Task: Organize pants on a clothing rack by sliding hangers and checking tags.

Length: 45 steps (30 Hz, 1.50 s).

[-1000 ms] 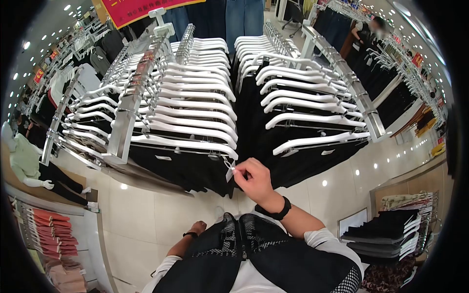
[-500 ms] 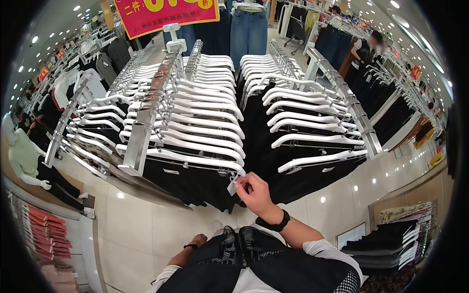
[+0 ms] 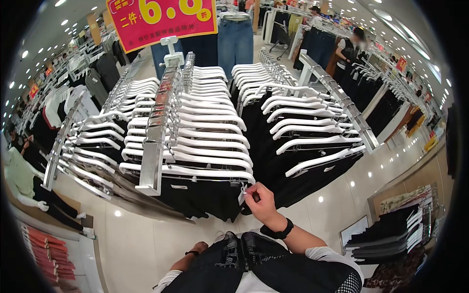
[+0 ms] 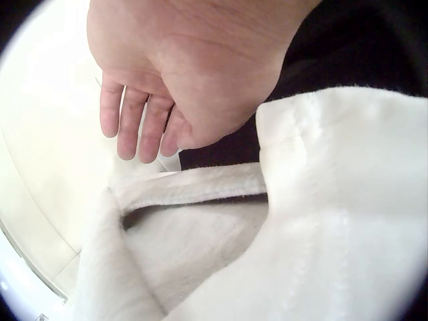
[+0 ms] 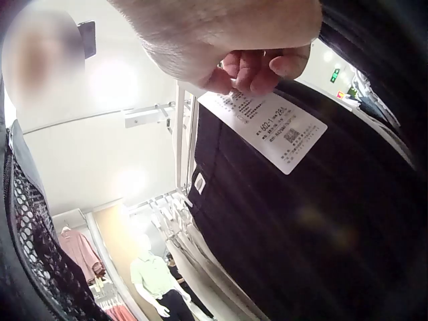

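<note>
A white paper tag (image 5: 267,127) is pinched at its upper edge between the thumb and curled fingers of the right hand (image 3: 264,202). Printed text and a code are carried on the tag face. The tag hangs against the front-most black garment (image 3: 205,198), which is hung on a white hanger (image 3: 188,171) at the near end of a metal rack arm (image 3: 152,166). The left hand (image 4: 180,73) is held low beside the body, above the pale floor (image 3: 137,234). Its fingers are relaxed and nearly straight, and nothing is gripped. A red sign (image 3: 161,19) is mounted above the rack.
</note>
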Available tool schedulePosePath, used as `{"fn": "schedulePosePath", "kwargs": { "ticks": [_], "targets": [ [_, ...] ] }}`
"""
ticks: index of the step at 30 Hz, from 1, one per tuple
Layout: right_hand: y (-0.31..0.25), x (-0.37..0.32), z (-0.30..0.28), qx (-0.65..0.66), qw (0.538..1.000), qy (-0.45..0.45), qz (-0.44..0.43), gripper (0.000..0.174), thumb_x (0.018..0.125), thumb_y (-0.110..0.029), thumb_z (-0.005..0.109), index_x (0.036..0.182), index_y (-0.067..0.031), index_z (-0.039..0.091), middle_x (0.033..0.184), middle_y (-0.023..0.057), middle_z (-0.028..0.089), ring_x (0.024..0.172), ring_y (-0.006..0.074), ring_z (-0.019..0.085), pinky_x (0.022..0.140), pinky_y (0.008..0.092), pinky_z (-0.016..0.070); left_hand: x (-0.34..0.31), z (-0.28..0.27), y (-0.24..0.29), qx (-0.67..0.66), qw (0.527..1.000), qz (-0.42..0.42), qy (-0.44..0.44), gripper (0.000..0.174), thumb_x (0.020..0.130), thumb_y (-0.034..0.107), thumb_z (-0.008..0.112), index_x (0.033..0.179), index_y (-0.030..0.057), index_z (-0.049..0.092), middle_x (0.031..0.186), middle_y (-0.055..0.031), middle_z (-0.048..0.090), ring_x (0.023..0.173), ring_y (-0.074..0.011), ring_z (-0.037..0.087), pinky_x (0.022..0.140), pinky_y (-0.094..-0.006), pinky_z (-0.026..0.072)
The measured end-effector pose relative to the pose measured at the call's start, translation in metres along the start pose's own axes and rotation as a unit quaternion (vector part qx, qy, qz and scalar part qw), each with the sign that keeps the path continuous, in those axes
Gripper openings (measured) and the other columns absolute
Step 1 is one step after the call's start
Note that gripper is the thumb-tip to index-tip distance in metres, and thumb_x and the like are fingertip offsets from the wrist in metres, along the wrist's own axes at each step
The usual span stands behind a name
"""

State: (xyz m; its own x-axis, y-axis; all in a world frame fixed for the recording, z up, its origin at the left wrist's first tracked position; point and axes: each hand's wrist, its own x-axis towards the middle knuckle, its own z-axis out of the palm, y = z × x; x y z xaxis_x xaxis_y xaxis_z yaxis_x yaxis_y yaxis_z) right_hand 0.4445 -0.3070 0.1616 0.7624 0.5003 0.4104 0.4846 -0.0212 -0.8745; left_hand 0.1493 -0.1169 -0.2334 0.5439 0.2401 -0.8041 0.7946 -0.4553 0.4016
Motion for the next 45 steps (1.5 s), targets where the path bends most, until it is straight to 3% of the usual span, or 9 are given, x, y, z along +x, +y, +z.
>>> {"fn": "schedulePosePath", "kwargs": {
  "ticks": [14, 20, 23, 26, 27, 30, 31, 37, 45],
  "targets": [
    [-0.017, -0.032, 0.009, -0.009, 0.993, 0.093, 0.074, 0.004, 0.097, -0.003, 0.064, 0.100, 0.0002, 0.064, 0.083, 0.0034, 0.062, 0.066, 0.0066, 0.054, 0.057, 0.0243, 0.0426, 0.049, -0.051, -0.026, 0.151, 0.981, 0.118, -0.030, 0.042, 0.093, 0.034, 0.046, 0.105, 0.0064, 0.075, 0.123, -0.0215, 0.069, 0.120, -0.0405, 0.062, 0.105, -0.0468, 0.0479],
    [-0.024, -0.036, 0.024, -0.021, 0.990, 0.093, 0.101, 0.009, 0.096, -0.007, 0.068, 0.102, -0.0004, 0.064, 0.085, 0.0018, 0.064, 0.069, 0.0056, 0.055, 0.060, 0.0232, 0.0436, 0.112, -0.041, -0.077, 0.290, 0.909, 0.297, -0.044, 0.042, 0.094, 0.033, 0.047, 0.111, 0.0059, 0.074, 0.126, -0.0212, 0.068, 0.120, -0.0405, 0.061, 0.108, -0.0465, 0.0468],
    [-0.024, -0.039, 0.031, -0.016, 0.991, 0.090, 0.103, 0.010, 0.096, -0.007, 0.069, 0.102, -0.0005, 0.064, 0.085, 0.0021, 0.064, 0.070, 0.0059, 0.055, 0.060, 0.0232, 0.0437, 0.095, -0.043, -0.078, 0.257, 0.939, 0.224, -0.050, 0.042, 0.094, 0.032, 0.046, 0.113, 0.0057, 0.073, 0.125, -0.0220, 0.068, 0.120, -0.0404, 0.062, 0.107, -0.0472, 0.0470],
    [-0.026, -0.039, 0.035, -0.025, 0.991, 0.089, 0.096, 0.010, 0.096, -0.007, 0.070, 0.102, -0.0006, 0.064, 0.086, 0.0025, 0.064, 0.070, 0.0061, 0.055, 0.061, 0.0231, 0.0437, 0.080, -0.050, -0.081, 0.377, 0.870, 0.303, -0.089, 0.042, 0.093, 0.031, 0.045, 0.111, 0.0056, 0.074, 0.126, -0.0220, 0.068, 0.120, -0.0408, 0.062, 0.107, -0.0484, 0.0472],
    [-0.026, -0.037, 0.035, -0.033, 0.991, 0.089, 0.090, 0.010, 0.096, -0.007, 0.070, 0.101, -0.0007, 0.064, 0.086, 0.0027, 0.064, 0.070, 0.0062, 0.055, 0.060, 0.0231, 0.0436, 0.098, -0.035, -0.104, 0.275, 0.917, 0.284, -0.052, 0.039, 0.093, 0.027, 0.046, 0.105, 0.0050, 0.075, 0.121, -0.0210, 0.070, 0.117, -0.0397, 0.064, 0.103, -0.0489, 0.0497],
    [-0.026, -0.035, 0.036, -0.024, 0.992, 0.088, 0.092, 0.011, 0.095, -0.007, 0.070, 0.101, -0.0007, 0.064, 0.086, 0.0030, 0.064, 0.070, 0.0064, 0.056, 0.060, 0.0230, 0.0435, 0.084, -0.034, -0.107, 0.285, 0.920, 0.264, -0.056, 0.036, 0.092, 0.026, 0.048, 0.100, 0.0057, 0.076, 0.115, -0.0201, 0.072, 0.114, -0.0380, 0.066, 0.100, -0.0487, 0.0522],
    [-0.026, -0.036, 0.038, -0.014, 0.991, 0.087, 0.097, 0.011, 0.095, -0.007, 0.070, 0.101, -0.0007, 0.065, 0.086, 0.0030, 0.064, 0.070, 0.0064, 0.056, 0.060, 0.0229, 0.0434, 0.085, -0.036, -0.110, 0.365, 0.857, 0.361, -0.052, 0.034, 0.090, 0.027, 0.050, 0.097, 0.0062, 0.076, 0.110, -0.0199, 0.073, 0.111, -0.0372, 0.067, 0.098, -0.0480, 0.0535],
    [-0.020, -0.034, 0.045, -0.016, 0.992, 0.083, 0.097, 0.010, 0.095, -0.006, 0.070, 0.101, -0.0007, 0.065, 0.085, 0.0024, 0.064, 0.070, 0.0059, 0.055, 0.060, 0.0227, 0.0434, 0.078, -0.039, -0.114, 0.355, 0.853, 0.376, -0.072, 0.034, 0.091, 0.026, 0.049, 0.100, 0.0075, 0.076, 0.115, -0.0192, 0.072, 0.113, -0.0379, 0.065, 0.099, -0.0475, 0.0531],
    [-0.024, -0.033, 0.044, -0.003, 0.992, 0.083, 0.100, 0.010, 0.096, -0.007, 0.070, 0.101, -0.0006, 0.065, 0.086, 0.0022, 0.065, 0.071, 0.0059, 0.056, 0.061, 0.0227, 0.0440, 0.086, -0.049, -0.107, 0.295, 0.913, 0.277, -0.046, 0.038, 0.092, 0.029, 0.047, 0.106, 0.0076, 0.075, 0.123, -0.0198, 0.069, 0.118, -0.0399, 0.062, 0.105, -0.0474, 0.0483]
  ]
}}
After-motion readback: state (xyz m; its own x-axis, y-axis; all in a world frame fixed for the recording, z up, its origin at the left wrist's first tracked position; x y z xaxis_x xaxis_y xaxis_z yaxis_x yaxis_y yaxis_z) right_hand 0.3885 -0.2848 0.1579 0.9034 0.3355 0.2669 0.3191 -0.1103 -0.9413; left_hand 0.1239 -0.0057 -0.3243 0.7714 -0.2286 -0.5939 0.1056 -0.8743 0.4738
